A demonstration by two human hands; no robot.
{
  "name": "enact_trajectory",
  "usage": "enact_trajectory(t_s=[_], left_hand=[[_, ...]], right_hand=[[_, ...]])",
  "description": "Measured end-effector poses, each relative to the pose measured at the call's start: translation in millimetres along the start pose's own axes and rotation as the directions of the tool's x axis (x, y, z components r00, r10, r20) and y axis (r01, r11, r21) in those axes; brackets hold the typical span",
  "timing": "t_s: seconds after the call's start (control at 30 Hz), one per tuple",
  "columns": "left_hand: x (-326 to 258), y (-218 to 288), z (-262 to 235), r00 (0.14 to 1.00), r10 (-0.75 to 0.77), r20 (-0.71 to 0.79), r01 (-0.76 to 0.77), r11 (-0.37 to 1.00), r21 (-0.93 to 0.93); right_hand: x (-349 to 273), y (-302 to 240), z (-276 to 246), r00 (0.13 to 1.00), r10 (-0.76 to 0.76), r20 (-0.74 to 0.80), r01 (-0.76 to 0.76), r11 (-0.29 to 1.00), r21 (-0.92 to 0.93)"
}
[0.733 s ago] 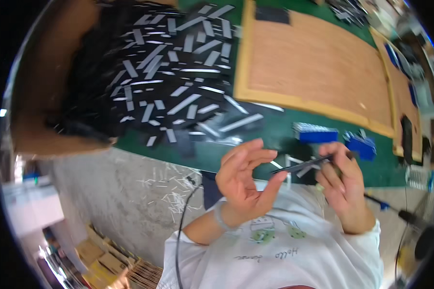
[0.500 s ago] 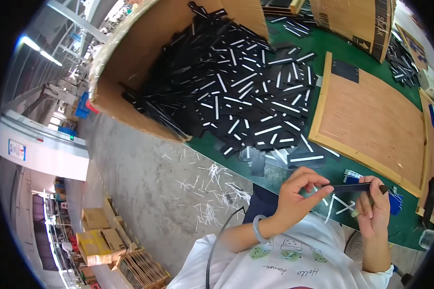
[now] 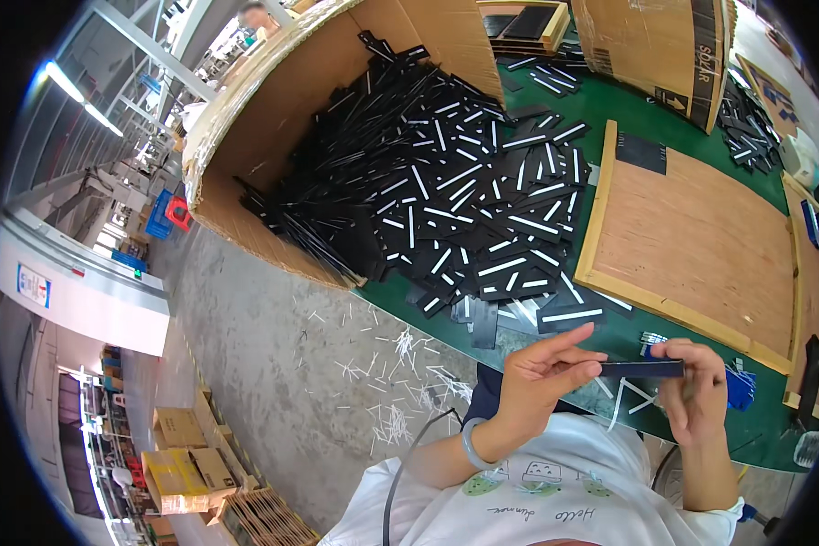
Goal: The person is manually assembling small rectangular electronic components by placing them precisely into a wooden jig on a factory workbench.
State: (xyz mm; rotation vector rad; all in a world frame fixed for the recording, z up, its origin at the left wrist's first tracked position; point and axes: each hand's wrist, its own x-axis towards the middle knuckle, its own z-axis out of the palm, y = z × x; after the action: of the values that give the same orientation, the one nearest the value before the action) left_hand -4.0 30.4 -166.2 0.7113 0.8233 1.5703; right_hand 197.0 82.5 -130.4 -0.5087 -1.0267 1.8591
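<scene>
My left hand (image 3: 548, 371) pinches the left end of a black strip (image 3: 642, 369) between thumb and fingertips, just over the near edge of the green table. At the strip's other end, my right hand (image 3: 699, 387) has its fingers curled around it, slightly smeared by motion. Beyond my hands spreads a large heap of flat black pieces (image 3: 482, 200), many with white stripes, spilling from an open cardboard box (image 3: 282, 155) lying on its side. Thin white strips (image 3: 619, 400) lie beneath my hands. A small blue packet (image 3: 742, 387) rests beside my right hand.
A wooden board with raised yellowish edges (image 3: 692, 246) lies to the right on the green table (image 3: 409, 305). Another cardboard box (image 3: 651, 55) stands at the far right, near more black pieces (image 3: 751, 132). White scraps (image 3: 396, 396) litter the grey floor at left.
The black strip has turned to show more of its flat face. My left hand has shifted slightly left, and my right hand's fingers have moved toward the left along the strip.
</scene>
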Motion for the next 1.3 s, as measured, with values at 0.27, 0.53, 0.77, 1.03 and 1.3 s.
enact_trajectory(t_s=[0.27, 0.53, 0.77, 1.03, 1.3], left_hand=[[2, -2, -1, 0.906, -0.374, 0.200, 0.424, 0.776, -0.467], [22, -4, 17, 0.900, -0.310, 0.306, 0.425, 0.778, -0.462], [55, 17, -27, 0.824, 0.305, 0.477, -0.534, 0.138, 0.834], [70, 28, -76, 0.896, 0.374, 0.240, -0.182, -0.184, 0.966], [48, 45, -58, 0.826, 0.270, 0.494, -0.411, -0.310, 0.857]], right_hand=[[11, -6, 18, 0.970, -0.011, 0.241, 0.060, 0.979, -0.193], [30, -10, 3, 0.975, -0.102, 0.197, 0.195, 0.817, -0.542], [44, -34, -31, 0.958, -0.261, -0.119, 0.226, 0.942, -0.248], [67, -26, -41, 0.951, -0.198, -0.236, 0.097, 0.919, -0.382], [103, -44, -48, 0.949, -0.226, -0.219, 0.060, 0.813, -0.578]])
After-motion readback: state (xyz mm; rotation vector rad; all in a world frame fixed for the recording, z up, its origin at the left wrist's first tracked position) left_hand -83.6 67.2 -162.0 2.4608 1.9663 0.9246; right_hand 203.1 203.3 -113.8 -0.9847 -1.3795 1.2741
